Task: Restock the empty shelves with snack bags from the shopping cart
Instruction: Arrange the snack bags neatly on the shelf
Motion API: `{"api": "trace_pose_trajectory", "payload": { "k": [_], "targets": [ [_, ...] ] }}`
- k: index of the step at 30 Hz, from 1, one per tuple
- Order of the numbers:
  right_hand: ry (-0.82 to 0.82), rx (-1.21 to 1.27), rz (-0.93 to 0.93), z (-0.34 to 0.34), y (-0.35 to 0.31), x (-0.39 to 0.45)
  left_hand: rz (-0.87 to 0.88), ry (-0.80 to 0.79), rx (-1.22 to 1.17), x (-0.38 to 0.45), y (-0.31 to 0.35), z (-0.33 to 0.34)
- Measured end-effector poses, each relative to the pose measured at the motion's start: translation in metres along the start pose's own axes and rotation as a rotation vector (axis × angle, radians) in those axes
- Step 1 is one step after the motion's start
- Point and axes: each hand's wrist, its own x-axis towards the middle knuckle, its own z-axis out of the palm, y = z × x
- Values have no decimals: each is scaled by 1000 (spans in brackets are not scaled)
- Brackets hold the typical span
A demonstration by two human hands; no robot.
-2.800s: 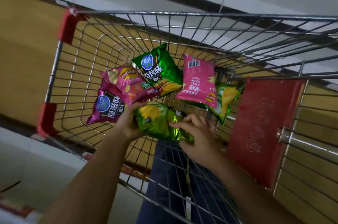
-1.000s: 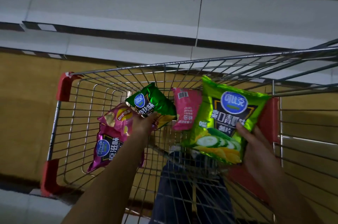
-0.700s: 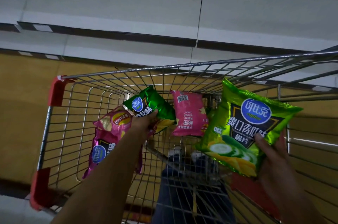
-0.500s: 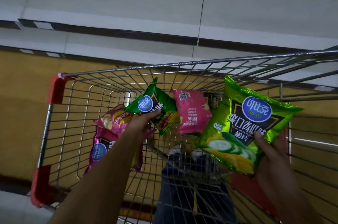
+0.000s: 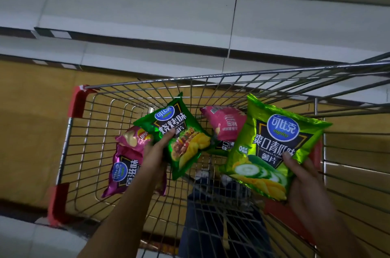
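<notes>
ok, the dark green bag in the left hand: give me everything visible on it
The dark green bag is a glossy, crinkled foil-like pouch, puffed, with a blue oval logo on top, white characters on a black panel and a picture of grilled meat and ridged chips below. It is tilted, top toward the shelf. The left hand grips its left edge, thumb across the front, holding it up inside the wire cart, above the bags lying there. Its back is hidden.

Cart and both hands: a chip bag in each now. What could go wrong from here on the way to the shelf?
1. The left hand pinches the dark green barbecue chip bag near one edge, so the slick foil could slip back into the shopping cart.
2. The right hand holds the light green cucumber chip bag by a lower corner; it may sag or crush.
</notes>
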Motion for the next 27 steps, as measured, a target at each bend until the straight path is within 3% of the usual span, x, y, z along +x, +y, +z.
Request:
{"api": "trace_pose_trajectory", "payload": {
  "k": [6, 11, 16, 22, 27],
  "targets": [
    [-130, -1, -69, 31, -37, -25, -33, -72, 253, -60, 59, -23],
    [-172, -15, -205, 54, -94, -57, -67, -275, 471, -133, 108, 4],
    [-159, 6, -366, 47, -178, -116, 150, -393, 532, -225, 158, 77],
    [-57, 35, -600, -28, -286, -209, 437, -621, 478, -339, 177, 200],
    [45, 41, -730, -144, -346, -278, 573, -760, 551, -415, 134, 325]
  ]
}}
